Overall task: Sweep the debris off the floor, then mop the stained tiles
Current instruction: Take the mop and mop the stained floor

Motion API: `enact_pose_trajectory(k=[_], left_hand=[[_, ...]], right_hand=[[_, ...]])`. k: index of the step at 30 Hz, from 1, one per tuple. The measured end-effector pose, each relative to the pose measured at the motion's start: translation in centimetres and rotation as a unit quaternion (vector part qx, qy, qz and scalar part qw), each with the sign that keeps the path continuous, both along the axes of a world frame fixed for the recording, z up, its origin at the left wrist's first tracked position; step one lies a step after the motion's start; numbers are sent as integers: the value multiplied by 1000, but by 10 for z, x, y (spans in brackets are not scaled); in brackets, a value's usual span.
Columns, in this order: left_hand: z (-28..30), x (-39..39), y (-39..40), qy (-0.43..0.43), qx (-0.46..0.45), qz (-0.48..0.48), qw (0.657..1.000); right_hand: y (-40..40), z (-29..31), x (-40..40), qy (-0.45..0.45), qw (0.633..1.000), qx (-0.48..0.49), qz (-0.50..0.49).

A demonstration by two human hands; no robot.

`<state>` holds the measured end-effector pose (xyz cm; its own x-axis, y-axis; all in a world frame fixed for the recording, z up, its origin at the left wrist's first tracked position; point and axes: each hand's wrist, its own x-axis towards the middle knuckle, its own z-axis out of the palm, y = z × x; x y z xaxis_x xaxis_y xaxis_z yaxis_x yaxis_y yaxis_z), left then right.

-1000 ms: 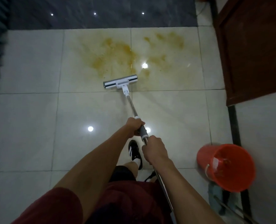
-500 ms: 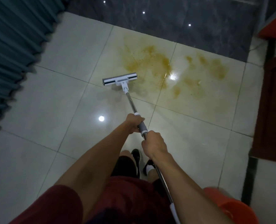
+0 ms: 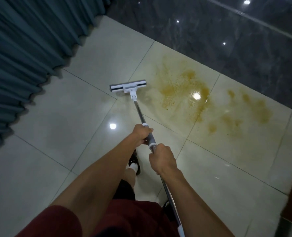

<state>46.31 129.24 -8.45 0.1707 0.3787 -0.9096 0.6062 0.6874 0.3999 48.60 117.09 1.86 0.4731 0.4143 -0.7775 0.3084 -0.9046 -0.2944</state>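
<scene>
Left grip (image 3: pixel 141 135) and right grip (image 3: pixel 162 159) both closed round mop handle (image 3: pixel 139 112), left nearer head; mop head (image 3: pixel 127 85) flat on floor (image 3: pixel 56 134), long axis crosswise, stain (image 3: pixel 184 88) just beside its right end

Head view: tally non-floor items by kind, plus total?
Mop: 1
Hands on mop handle: 2, left hand, right hand
Shoes: 2, one ahead, one partly hidden behind the handle
Curtain: 1
Total: 6
</scene>
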Motion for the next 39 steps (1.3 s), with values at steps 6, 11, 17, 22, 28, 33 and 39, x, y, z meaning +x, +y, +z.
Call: enact_pose_trajectory(k=[6,11,17,22,28,33,39], left_hand=[[1,10,93,0,-5,-14,1000],[1,47,152,-4,-2,-15,1000],[7,109,208,-11,16,-33,999],[-4,156,261,-12,36,-52,998],[-32,195,334,-25,36,-90,995],[-62,216,388,-43,24,-104,993],[-76,212,411,-10,-31,-76,997]], right_hand=[[93,3,8,-1,1000,-6,-16],[152,-2,42,-14,999,-19,-21],[212,-7,100,-23,999,-7,-24],[262,-23,142,-45,998,15,-31],[334,-53,171,-47,996,9,-82],[394,-79,183,-50,989,10,-136],[415,-97,169,-48,984,-22,-172]])
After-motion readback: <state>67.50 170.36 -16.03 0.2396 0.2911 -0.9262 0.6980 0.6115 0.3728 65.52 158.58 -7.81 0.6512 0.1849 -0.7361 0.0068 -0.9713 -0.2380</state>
